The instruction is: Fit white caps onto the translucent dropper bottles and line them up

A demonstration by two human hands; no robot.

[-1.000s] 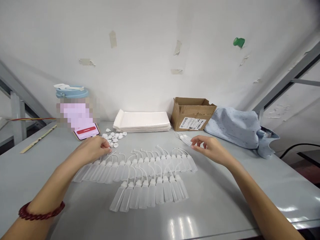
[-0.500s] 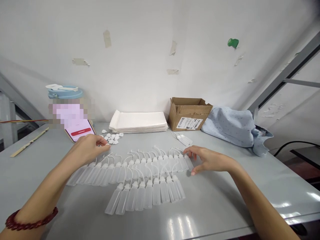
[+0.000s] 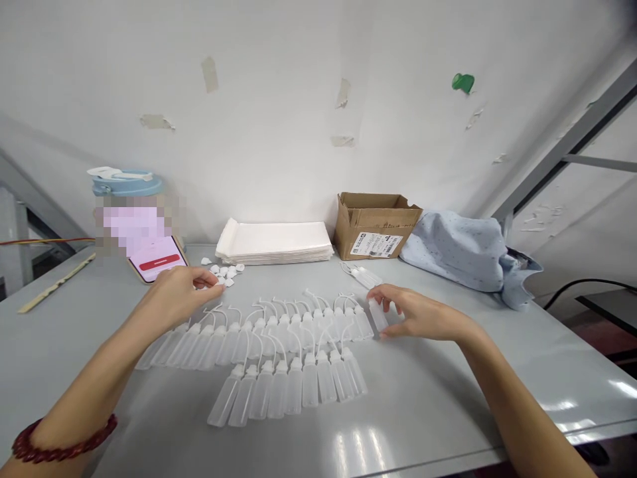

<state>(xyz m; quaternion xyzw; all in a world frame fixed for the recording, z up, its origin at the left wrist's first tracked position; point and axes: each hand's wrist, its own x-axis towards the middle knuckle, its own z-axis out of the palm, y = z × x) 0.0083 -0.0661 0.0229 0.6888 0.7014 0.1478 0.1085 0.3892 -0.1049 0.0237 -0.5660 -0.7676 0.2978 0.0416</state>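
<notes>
At the right end of the back row, my right hand is closed around one small translucent plastic bottle, thumb below and fingers above. It stands a little apart from the others. My left hand is at the edge of a pile of small white caps; its thumb and fingertips are pinched together on a cap, mostly hidden by the fingers. Between the hands lies a back row of bottles with white tops and thin white straps. A shorter front row lies nearer to me.
Two more bottles lie before an open cardboard box. Left of the box is a stack of white sheets. A phone leans behind my left hand, near a blue-lidded container. Pale blue cloth lies right.
My right hand has closed on the end bottle and drawn it slightly away from the back row. My left hand has shifted slightly right at the cap pile.
</notes>
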